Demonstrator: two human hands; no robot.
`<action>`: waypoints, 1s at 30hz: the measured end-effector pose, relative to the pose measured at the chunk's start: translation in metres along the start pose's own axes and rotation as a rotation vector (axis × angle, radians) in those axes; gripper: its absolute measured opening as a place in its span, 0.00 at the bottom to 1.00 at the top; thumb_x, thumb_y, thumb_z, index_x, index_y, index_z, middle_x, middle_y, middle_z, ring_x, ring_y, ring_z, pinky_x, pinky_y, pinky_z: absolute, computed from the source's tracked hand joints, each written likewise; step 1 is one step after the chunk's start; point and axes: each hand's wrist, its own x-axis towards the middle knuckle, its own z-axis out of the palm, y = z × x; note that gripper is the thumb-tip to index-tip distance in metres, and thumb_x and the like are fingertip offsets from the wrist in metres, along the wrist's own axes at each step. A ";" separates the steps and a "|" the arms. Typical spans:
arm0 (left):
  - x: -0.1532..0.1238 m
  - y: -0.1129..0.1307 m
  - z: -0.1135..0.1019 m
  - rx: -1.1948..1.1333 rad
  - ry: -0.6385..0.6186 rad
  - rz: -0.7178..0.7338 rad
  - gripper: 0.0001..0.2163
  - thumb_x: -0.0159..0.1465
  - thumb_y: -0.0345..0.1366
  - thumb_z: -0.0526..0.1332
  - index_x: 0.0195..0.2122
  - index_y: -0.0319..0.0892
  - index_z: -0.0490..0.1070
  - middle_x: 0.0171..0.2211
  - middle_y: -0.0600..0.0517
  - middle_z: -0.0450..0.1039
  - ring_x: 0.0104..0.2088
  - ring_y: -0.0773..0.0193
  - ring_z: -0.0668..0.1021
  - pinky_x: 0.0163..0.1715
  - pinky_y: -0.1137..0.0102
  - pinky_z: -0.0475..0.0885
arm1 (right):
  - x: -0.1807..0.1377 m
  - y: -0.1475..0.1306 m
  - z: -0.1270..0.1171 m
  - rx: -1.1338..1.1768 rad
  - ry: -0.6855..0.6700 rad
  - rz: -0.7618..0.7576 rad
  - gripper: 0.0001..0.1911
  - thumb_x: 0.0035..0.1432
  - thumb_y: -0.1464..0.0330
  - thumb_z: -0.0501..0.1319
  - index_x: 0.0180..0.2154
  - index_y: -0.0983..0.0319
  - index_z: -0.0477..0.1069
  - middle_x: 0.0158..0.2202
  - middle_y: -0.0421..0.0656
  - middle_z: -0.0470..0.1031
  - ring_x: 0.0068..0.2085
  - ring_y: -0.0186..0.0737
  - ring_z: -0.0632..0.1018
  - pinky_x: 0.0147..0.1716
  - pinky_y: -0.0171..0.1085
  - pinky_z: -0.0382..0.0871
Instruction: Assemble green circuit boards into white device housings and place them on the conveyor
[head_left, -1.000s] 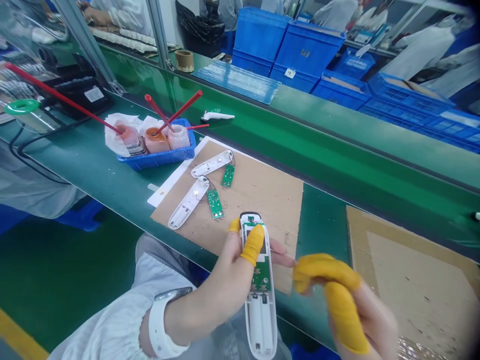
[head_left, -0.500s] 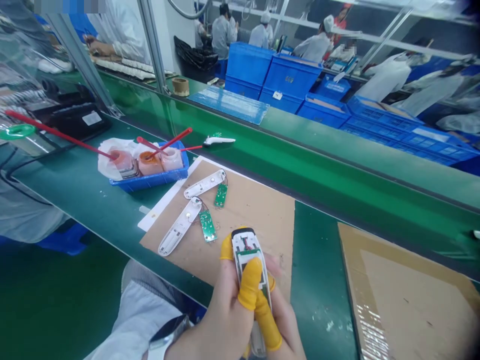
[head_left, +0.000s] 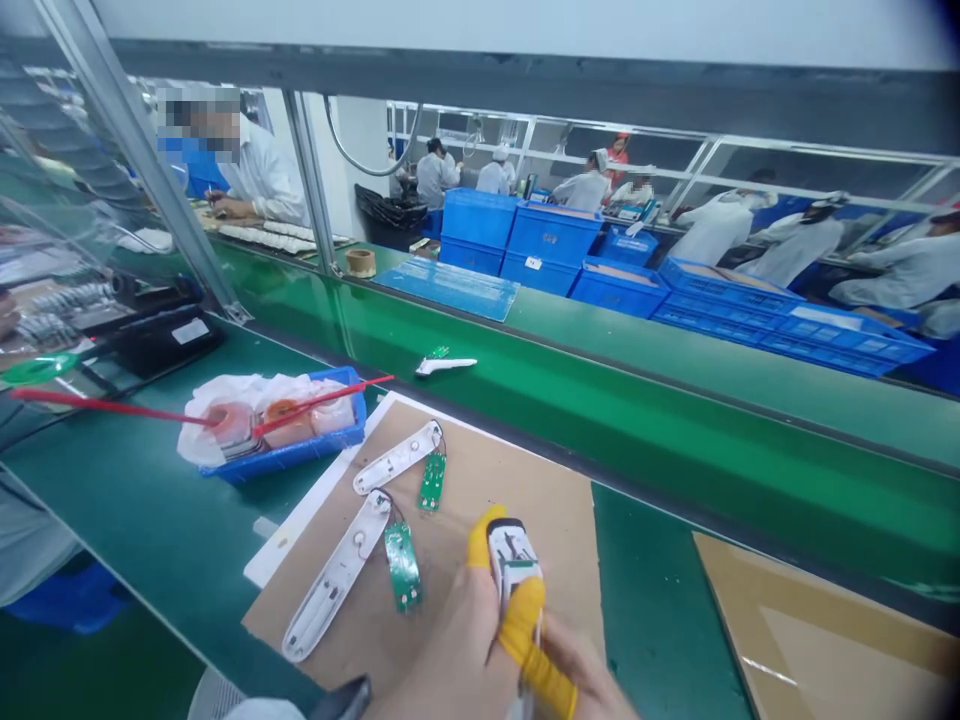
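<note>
L grip (head_left: 454, 655) clamped on white casing (head_left: 509, 553), R grip (head_left: 592, 682) pinching its lower end, above cardboard (head_left: 525, 470)

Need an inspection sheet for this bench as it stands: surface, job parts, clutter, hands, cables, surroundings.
Surface: green bench; cardboard sheet under the work, second cardboard sheet at right.
Job's things: white housing, open side up, held over the cardboard sheet.
Clutter: two open housings with green boards beside them; blue tray of jars with red sticks.
Grippers: left hand grips the white housing, yellow finger cots on; right hand at its lower end, grip cut off by the frame.
Cables: thin wires join each open housing to its board.
Surroundings: conveyor carrying one white part; blue crates; people in white coats beyond.
</note>
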 end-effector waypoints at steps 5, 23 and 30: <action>0.080 0.036 -0.027 0.162 0.105 0.051 0.25 0.54 0.42 0.66 0.52 0.41 0.66 0.58 0.40 0.64 0.64 0.51 0.57 0.65 0.61 0.42 | 0.115 0.015 -0.081 -0.089 0.129 0.162 0.18 0.52 0.55 0.66 0.28 0.65 0.73 0.27 0.40 0.74 0.30 0.37 0.77 0.32 0.37 0.73; 0.286 0.044 0.001 -0.466 0.354 -0.243 0.16 0.63 0.41 0.57 0.50 0.40 0.65 0.49 0.46 0.69 0.45 0.59 0.75 0.43 0.58 0.73 | 0.225 0.022 -0.208 -0.662 0.652 0.290 0.17 0.62 0.63 0.59 0.50 0.63 0.65 0.49 0.47 0.69 0.47 0.43 0.73 0.47 0.49 0.69; 0.104 0.042 -0.016 -0.592 0.206 -0.220 0.09 0.62 0.35 0.56 0.28 0.38 0.71 0.24 0.50 0.73 0.27 0.64 0.77 0.38 0.64 0.75 | 0.227 -0.083 -0.069 -0.693 0.123 -0.482 0.16 0.58 0.65 0.64 0.46 0.63 0.68 0.43 0.43 0.74 0.35 0.35 0.75 0.40 0.41 0.73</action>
